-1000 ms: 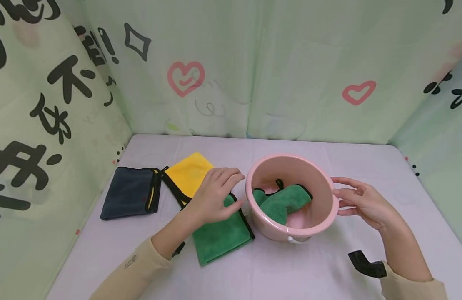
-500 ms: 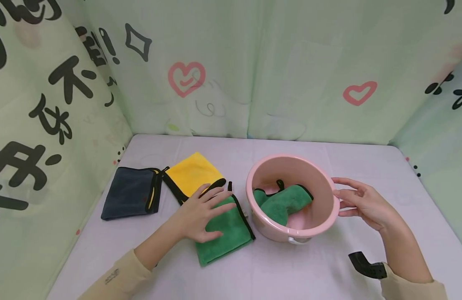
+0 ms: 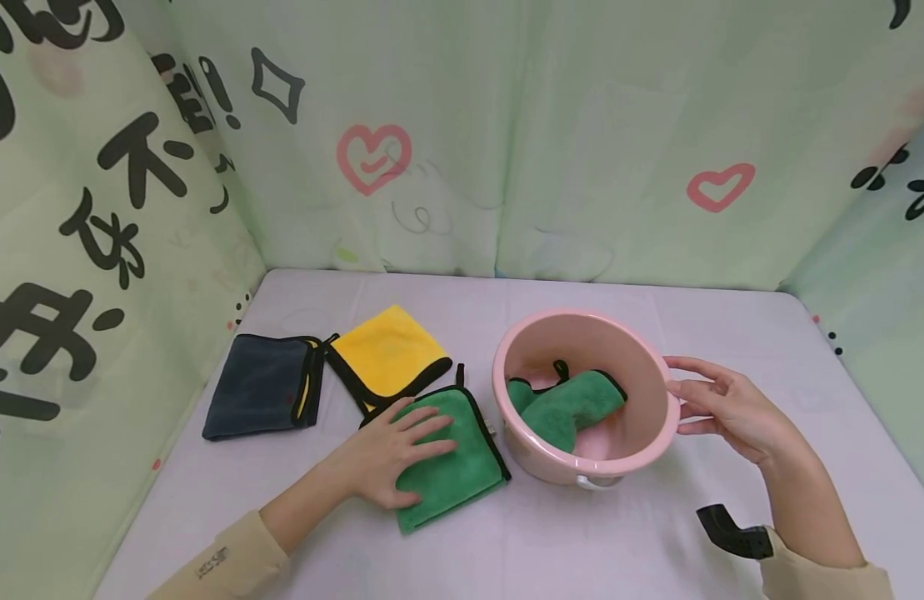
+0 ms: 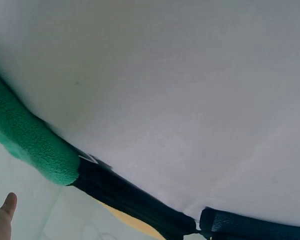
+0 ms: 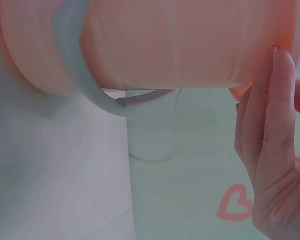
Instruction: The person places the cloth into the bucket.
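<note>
head view: left hand (image 3: 382, 458), fingers apart, over folded green cloth (image 3: 467, 462) — plush, black-edged — on the counter (image 3: 574, 542); right hand (image 3: 727, 408), fingers straight, touching pink bucket (image 3: 581, 343). left wrist: cloth's pile thick, fold rounded. right wrist: bucket wall smooth.

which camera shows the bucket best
The head view shows the bucket best: its round rim, its inside and the green cloth lying in it are all visible. The right wrist view shows only part of its outer wall, cut off by the frame, with the handle. The left wrist view does not show it.
</note>
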A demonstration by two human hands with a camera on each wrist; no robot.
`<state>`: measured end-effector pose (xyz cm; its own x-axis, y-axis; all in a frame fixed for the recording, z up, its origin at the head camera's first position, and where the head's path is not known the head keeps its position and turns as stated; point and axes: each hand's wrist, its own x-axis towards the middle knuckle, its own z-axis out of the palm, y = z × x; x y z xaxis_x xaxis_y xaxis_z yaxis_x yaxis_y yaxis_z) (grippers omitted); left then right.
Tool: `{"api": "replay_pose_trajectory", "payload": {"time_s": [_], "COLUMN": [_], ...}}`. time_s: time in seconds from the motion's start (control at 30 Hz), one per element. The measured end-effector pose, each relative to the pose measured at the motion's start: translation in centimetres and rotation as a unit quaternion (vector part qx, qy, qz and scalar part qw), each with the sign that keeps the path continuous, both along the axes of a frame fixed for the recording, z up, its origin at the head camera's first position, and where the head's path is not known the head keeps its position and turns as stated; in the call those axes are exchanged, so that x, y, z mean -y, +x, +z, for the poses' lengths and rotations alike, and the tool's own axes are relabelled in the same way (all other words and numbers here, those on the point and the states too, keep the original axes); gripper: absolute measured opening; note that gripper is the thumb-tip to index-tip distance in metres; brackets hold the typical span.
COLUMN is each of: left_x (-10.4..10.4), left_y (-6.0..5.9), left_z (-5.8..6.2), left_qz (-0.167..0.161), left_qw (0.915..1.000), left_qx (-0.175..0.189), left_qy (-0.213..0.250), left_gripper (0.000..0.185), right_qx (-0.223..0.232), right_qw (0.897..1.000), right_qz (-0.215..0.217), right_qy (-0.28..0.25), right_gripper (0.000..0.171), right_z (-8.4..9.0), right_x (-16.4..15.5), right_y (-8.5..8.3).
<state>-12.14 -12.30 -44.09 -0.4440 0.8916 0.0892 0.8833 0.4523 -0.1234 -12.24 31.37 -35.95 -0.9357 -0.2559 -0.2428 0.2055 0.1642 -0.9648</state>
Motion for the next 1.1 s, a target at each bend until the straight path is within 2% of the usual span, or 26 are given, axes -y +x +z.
{"api": "replay_pose_trajectory", "payload": {"time_s": [0.63,1.1], "left_x": [-0.2,-0.8], "left_y": [0.2,-0.1], "left_z": [-1.4,-1.6], "left_qz": [0.006,0.017], "left_qw": [0.9989,0.9967], "left_qx": [0.038,0.073], "left_qy": [-0.029,-0.031], "left_gripper": [0.072,0.071], "right_qx": [-0.013,-0.018], "right_qw": [1.0,1.0], "right_qz": [0.005,0.01], "right_qy": [0.013,0.011], "right_gripper": [0.03,0.031], "right_z": [0.1,-0.1], "right_x": [0.0,-0.1], "right_y": [0.1,0.1]}}
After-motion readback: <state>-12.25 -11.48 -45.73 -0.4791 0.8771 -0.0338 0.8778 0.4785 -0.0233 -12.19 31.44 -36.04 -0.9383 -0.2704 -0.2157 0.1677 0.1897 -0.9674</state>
